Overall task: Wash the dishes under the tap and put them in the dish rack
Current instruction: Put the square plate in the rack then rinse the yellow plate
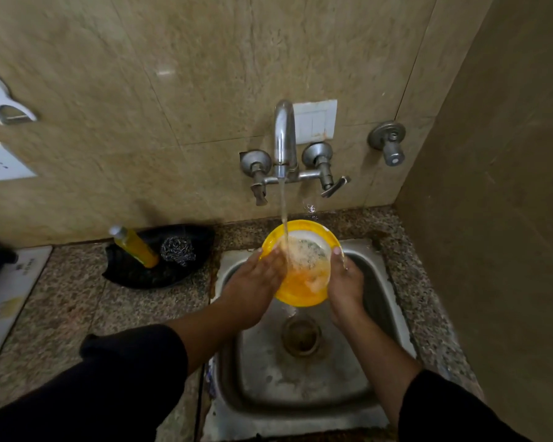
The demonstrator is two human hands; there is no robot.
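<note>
A yellow plastic plate [300, 291] is tilted over the steel sink [300, 387], under the running tap [284, 138]. Water streams onto its foamy centre. My left hand [253, 285] grips the plate's left rim, fingers lying across its face. On the right rim, my right hand [345, 288] holds the plate with the thumb over the edge. No dish rack is in view.
A black tray [131, 272] on the granite counter left of the sink holds a yellow soap bottle [136, 247] and a steel scrubber [178, 250]. A white board [4, 301] lies at far left. A second valve [388, 141] sits on the wall at right. The sink drain [301, 336] is open.
</note>
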